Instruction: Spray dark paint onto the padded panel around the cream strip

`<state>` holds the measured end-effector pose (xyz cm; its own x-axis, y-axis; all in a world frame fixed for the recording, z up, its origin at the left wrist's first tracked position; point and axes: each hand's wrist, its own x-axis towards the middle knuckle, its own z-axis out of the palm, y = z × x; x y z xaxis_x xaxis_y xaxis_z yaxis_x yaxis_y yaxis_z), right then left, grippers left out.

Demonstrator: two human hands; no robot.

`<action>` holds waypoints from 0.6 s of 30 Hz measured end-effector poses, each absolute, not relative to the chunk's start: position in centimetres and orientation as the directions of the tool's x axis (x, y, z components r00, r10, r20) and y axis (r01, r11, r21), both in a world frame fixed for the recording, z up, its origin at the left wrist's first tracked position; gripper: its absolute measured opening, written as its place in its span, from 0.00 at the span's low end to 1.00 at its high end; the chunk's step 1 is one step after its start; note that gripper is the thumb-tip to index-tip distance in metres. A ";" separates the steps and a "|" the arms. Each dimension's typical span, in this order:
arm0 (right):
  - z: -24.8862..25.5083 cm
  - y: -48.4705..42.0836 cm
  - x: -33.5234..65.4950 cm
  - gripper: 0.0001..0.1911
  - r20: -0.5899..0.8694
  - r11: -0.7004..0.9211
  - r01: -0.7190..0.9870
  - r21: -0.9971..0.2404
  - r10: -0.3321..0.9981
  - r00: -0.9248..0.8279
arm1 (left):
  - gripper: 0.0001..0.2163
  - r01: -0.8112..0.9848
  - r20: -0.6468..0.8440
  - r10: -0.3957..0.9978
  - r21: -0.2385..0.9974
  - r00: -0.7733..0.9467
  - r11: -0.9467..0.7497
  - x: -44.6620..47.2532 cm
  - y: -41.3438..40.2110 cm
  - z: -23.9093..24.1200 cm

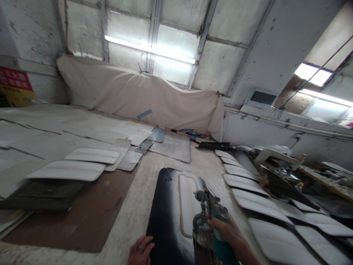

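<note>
Item: spray gun [205,217], gripped in right hand [228,232], fingers wrapped round the handle, at 5 o'clock. Dark panel [165,217] on bench [129,221], 6 o'clock, part-coated white; left hand [141,250] steadies its near edge, fingers curled. Step: spraying. Next probably needs even passes over bare dark areas.

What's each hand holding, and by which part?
Right hand grips a spray gun by its handle, fingers wrapped below the gun body. Left hand holds nothing; it rests flat at the dark panel edge.
</note>
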<state>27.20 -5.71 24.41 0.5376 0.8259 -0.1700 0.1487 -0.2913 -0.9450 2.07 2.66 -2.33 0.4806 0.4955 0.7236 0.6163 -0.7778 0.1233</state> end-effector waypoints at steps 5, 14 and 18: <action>24.0 -8.5 26.3 0.12 -0.138 -0.263 0.152 -0.953 0.822 0.553 | 0.17 0.631 0.745 0.501 0.141 0.440 -0.763 2.2 2.2 -1.2; 24.0 -12.7 25.2 0.11 -0.152 -0.284 0.174 -0.943 0.833 0.532 | 0.16 0.612 0.682 0.616 0.305 0.395 -0.730 2.8 1.3 -1.4; 24.1 -14.4 24.4 0.09 -0.131 -0.253 0.179 -0.951 0.852 0.507 | 0.14 0.605 0.635 0.661 0.358 0.400 -0.711 2.9 1.0 -1.2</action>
<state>24.43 -14.43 24.09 0.5068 0.8521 -0.1310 0.1792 -0.2527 -0.9508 2.86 1.01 -1.21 0.4001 0.6606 0.6353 0.6055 -0.7109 0.3578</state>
